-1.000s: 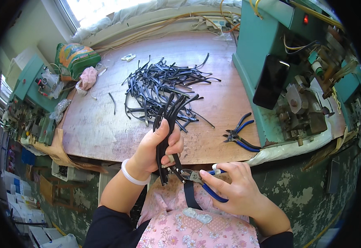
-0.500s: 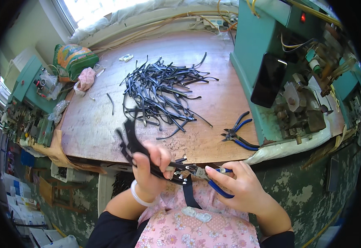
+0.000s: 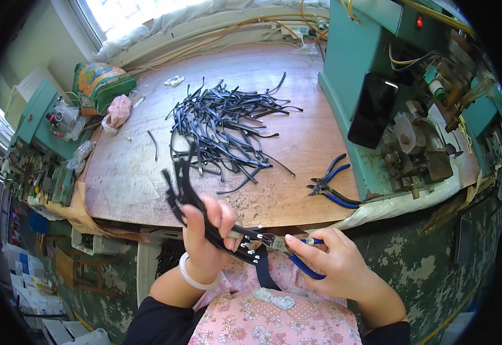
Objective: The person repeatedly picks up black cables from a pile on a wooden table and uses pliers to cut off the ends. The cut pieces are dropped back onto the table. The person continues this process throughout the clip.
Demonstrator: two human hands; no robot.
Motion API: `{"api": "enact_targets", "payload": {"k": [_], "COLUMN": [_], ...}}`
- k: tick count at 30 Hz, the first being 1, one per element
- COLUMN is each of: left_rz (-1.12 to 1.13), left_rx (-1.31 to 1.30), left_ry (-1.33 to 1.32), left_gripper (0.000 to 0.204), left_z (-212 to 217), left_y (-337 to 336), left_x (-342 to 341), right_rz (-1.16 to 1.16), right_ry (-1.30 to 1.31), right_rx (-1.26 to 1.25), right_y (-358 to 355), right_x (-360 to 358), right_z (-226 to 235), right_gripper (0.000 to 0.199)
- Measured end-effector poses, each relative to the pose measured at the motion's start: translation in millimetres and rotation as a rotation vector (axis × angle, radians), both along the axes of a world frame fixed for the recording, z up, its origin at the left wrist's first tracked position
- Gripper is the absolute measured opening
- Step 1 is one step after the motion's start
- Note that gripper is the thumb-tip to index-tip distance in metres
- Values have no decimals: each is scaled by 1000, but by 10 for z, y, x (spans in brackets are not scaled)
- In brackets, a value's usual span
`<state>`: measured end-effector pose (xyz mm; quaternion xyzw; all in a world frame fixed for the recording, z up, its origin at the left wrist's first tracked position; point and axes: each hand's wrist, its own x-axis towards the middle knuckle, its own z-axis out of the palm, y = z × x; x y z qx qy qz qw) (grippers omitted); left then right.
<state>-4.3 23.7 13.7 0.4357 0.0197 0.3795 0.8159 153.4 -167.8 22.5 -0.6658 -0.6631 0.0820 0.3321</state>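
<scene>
My left hand [image 3: 207,230] is closed round a bundle of black eyeglass temples [image 3: 189,184], their curved tips fanned toward the table. Bright metal hinge ends [image 3: 253,244] stick out of the bundle on the right. Blue-handled cutting pliers [image 3: 306,267] are gripped in my right hand [image 3: 337,259], thumb on the joint. Their jaws meet the end of one temple, but whether they are closed on it is too small to tell. A loose pile of black temples [image 3: 222,126] lies on the wooden table [image 3: 130,190] beyond my hands.
A second pair of blue-handled pliers [image 3: 332,187] lies near the table's right front edge. Right of it stands a green machine [image 3: 348,75] with a black phone [image 3: 373,112] on it. Another green machine [image 3: 41,115], a pink cloth [image 3: 117,112] and a green bag [image 3: 102,86] are at left.
The temples in my left hand have tilted slightly, with their curved tips spread differently. The pliers stay at the hinge ends, and both hands have barely shifted.
</scene>
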Motion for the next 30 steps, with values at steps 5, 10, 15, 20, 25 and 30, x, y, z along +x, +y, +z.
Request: {"api": "enact_targets", "payload": {"k": [5,10,15,20,25,30], "left_rz": [-27,56,141,167,221,244], "left_rx": [-142,-12,226,1471,1802,1772], "left_ry": [5,122,594,1182,1150,1119], "left_gripper": [46,42,23,31,21,41], "left_z": [-13,-51,86,-238,-593,-256], "left_y": [33,124,586,731,713,618], "left_x": [20,92,559,1385,1223,572], "right_rz": [-21,-27,-24,2,14,14], "right_ry": [244,9,98,47,32,77], "right_rx": [137,54,58,43,-35,-28], "right_y": [12,78,9,38,-55,-39], "right_x": [-32,-50,-44,-113,-52,29], "right_z": [73,-81,-111,-82,-110,-197], "right_gripper": [67,66,63,62,68,68]}}
